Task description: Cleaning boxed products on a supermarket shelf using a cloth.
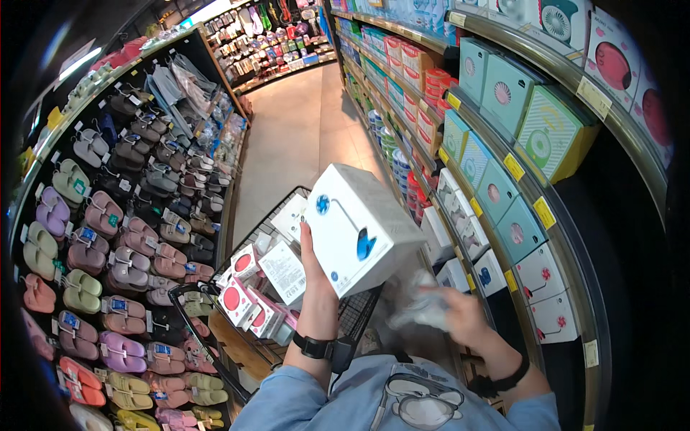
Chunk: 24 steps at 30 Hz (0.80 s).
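My left hand (318,269) holds a white cardboard box (350,231) printed with a blue clip fan, tilted above a black wire shopping cart (356,312). To its right, my right hand (466,318) is blurred and grips a crumpled whitish cloth or plastic (423,307); its exact kind cannot be told. In the cart, left of my left wrist, lie a white box with printed text (283,272) and several small white-and-pink boxes (237,301). Another white box (291,215) rests behind the held one and is partly covered by it.
A rack of slippers (124,264) lines the left side. On the right, curved shelves (517,167) carry boxed fans (506,91), with more fan boxes (552,318) lower down. The tiled aisle floor (291,118) runs ahead to a wall of hanging goods (269,43).
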Available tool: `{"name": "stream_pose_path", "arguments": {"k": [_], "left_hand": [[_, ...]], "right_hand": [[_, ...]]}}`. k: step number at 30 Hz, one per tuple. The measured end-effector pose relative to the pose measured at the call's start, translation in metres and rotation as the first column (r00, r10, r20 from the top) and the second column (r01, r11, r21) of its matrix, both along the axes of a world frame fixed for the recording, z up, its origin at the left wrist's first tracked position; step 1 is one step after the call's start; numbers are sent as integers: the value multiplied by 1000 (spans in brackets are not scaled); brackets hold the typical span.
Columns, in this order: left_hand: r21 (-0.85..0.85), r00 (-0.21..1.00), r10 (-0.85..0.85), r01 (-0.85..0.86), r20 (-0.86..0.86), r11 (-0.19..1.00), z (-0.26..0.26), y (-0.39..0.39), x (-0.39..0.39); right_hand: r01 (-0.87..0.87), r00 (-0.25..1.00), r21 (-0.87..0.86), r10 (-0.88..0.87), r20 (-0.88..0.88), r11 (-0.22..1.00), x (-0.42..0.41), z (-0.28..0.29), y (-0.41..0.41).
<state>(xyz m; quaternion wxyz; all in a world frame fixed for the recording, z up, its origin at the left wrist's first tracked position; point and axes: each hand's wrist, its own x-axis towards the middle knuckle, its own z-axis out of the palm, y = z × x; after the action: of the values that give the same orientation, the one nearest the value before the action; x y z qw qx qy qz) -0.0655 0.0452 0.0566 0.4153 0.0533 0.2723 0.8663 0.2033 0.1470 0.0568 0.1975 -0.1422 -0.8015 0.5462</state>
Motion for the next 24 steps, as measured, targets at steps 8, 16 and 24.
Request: {"name": "stream_pose_path", "arguments": {"k": [8,16,24], "left_hand": [[110,985,-168,172,-39,979,-11,7,26],[17,925,-371,373,-85,928,-1,9,71],[138,961,-257,269,-99,953,-34,11,48]], "right_hand": [[148,962,447,-24,-271,882,-17,72,3],[68,975,627,81,-205,776,-43,91,24],[-73,962,584,210,-171,808,-20,76,13]]}}
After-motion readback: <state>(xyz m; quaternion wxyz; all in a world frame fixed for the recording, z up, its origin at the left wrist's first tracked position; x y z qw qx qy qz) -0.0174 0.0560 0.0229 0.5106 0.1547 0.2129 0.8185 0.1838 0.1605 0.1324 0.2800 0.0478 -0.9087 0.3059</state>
